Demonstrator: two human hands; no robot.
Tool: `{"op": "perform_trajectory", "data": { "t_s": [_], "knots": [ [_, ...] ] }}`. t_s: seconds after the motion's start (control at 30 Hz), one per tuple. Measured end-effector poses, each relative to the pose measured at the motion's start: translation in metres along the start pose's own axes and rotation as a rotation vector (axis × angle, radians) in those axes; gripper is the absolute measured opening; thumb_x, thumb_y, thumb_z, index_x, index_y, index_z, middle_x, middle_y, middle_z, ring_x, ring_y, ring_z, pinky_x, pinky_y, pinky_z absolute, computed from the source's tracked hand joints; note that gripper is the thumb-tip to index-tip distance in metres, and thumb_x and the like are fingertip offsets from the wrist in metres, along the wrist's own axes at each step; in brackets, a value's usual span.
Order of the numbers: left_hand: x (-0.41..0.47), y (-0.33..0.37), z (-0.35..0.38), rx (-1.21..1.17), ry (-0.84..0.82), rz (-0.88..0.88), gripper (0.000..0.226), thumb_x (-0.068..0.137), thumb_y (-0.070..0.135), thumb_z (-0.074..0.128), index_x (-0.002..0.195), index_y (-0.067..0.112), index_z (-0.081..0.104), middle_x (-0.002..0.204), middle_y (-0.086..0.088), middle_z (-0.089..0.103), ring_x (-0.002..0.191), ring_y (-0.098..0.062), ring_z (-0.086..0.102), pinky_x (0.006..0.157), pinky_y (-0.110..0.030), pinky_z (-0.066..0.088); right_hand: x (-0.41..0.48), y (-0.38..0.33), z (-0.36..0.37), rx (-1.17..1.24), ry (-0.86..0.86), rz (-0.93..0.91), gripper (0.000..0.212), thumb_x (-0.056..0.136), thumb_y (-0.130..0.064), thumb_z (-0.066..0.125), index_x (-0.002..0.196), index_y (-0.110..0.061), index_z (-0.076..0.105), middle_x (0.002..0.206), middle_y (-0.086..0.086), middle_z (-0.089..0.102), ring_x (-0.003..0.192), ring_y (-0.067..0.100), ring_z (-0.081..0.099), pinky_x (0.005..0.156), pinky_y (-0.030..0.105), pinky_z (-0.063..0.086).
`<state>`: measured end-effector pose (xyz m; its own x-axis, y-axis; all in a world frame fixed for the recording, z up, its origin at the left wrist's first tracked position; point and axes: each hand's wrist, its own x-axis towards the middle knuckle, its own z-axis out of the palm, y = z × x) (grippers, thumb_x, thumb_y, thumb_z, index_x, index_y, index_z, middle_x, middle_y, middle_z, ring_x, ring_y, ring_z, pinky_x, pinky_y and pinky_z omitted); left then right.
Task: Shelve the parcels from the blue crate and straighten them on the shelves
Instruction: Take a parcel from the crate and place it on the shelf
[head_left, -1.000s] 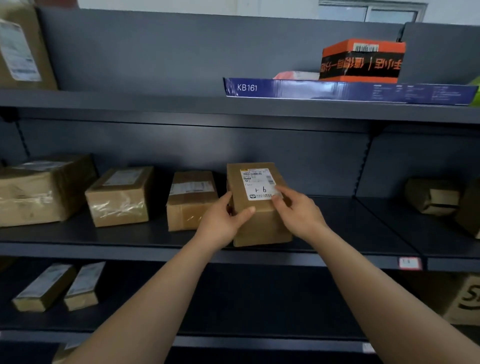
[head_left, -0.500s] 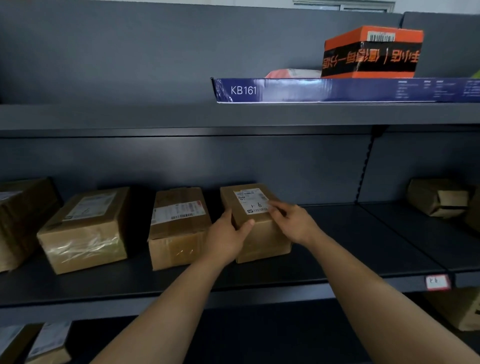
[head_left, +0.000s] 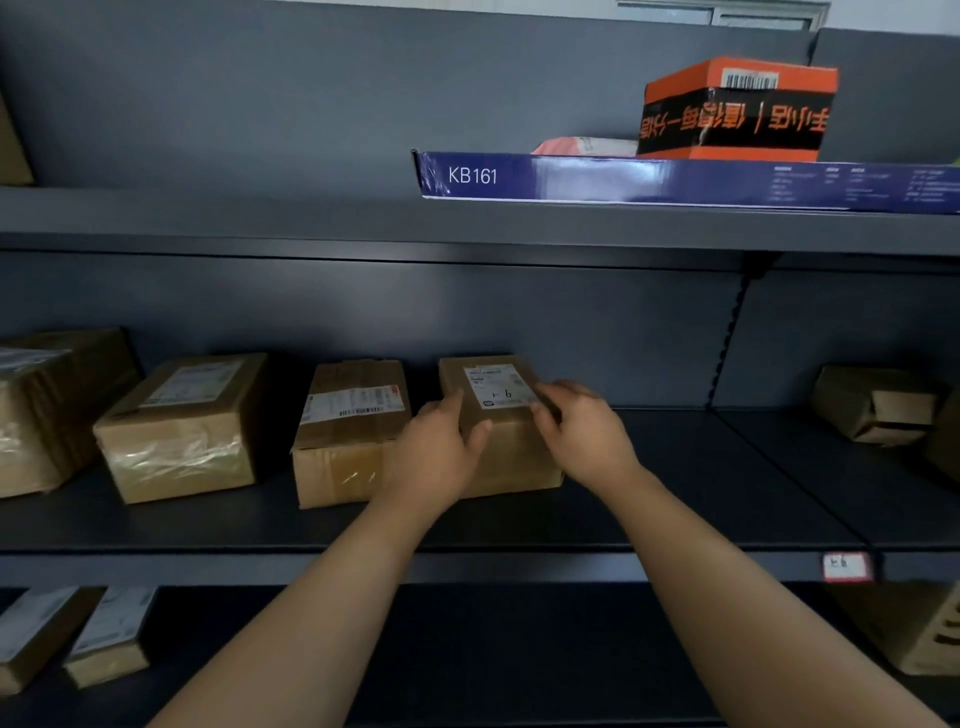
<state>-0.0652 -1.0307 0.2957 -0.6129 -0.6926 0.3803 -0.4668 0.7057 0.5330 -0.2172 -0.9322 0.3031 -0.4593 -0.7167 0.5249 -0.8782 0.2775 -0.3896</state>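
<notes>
A brown cardboard parcel (head_left: 501, 415) with a white label marked by hand stands on the dark middle shelf (head_left: 675, 499). My left hand (head_left: 441, 452) grips its left front corner, thumb lying on the top. My right hand (head_left: 582, 431) holds its right side, fingers curled over the top edge by the label. Close on its left sits another taped brown parcel (head_left: 348, 431); my left hand hides the gap between them. The blue crate is out of view.
Two more brown parcels (head_left: 187, 426) (head_left: 47, 405) stand further left on the same shelf. A small box (head_left: 878, 405) lies in the right bay. Above, an orange-black box (head_left: 737, 109) rests on a long blue carton (head_left: 675, 179). Small parcels (head_left: 104, 639) lie on the lower shelf.
Both hands have carried the labelled parcel deeper onto the middle shelf, setting it down beside the taped parcel. The view has moved closer and to the left.
</notes>
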Motion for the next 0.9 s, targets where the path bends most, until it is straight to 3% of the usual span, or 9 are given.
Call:
{"op": "perform_trajectory", "data": {
  "t_s": [0.13,0.37,0.67,0.9],
  "knots": [
    [-0.036,0.018,-0.017,0.136,0.11,0.141,0.042,0.095,0.041,0.046,0.129,0.018,0.052,0.121,-0.005,0.059,0.103,-0.024,0.057,0.081,-0.041,0.052,-0.033,-0.006,-0.023,-0.078,0.024,-0.08,0.037,0.095,-0.03,0.048,0.127,-0.014,0.056,0.124,0.007,0.059,0.112,0.026,0.055,0.092,0.036,0.046],
    [-0.107,0.049,-0.017,0.228,0.068,0.365,0.041,0.093,0.038,0.05,0.125,0.014,0.058,0.117,-0.005,0.064,0.102,-0.026,0.057,0.083,-0.039,0.048,-0.129,-0.009,-0.061,-0.208,0.017,-0.002,0.045,0.094,-0.034,0.052,0.133,-0.011,0.053,0.137,0.012,0.051,0.127,0.029,0.045,0.107,0.04,0.036],
    [-0.208,0.078,0.011,0.035,-0.164,0.568,0.049,0.094,0.042,0.048,0.137,0.018,0.049,0.136,0.001,0.053,0.124,-0.02,0.048,0.103,-0.033,0.034,-0.28,-0.041,-0.114,-0.4,0.033,0.266,0.043,0.093,-0.033,0.054,0.13,-0.011,0.055,0.132,0.008,0.056,0.124,0.024,0.049,0.106,0.032,0.033],
    [-0.297,0.101,0.036,-0.072,-0.398,0.739,0.049,0.093,0.042,0.049,0.137,0.02,0.048,0.134,0.004,0.055,0.12,-0.017,0.05,0.1,-0.032,0.038,-0.413,-0.074,-0.143,-0.506,0.012,0.58,0.044,0.095,-0.036,0.049,0.135,-0.019,0.05,0.138,0.002,0.051,0.129,0.018,0.043,0.109,0.027,0.028]
  ]
}}
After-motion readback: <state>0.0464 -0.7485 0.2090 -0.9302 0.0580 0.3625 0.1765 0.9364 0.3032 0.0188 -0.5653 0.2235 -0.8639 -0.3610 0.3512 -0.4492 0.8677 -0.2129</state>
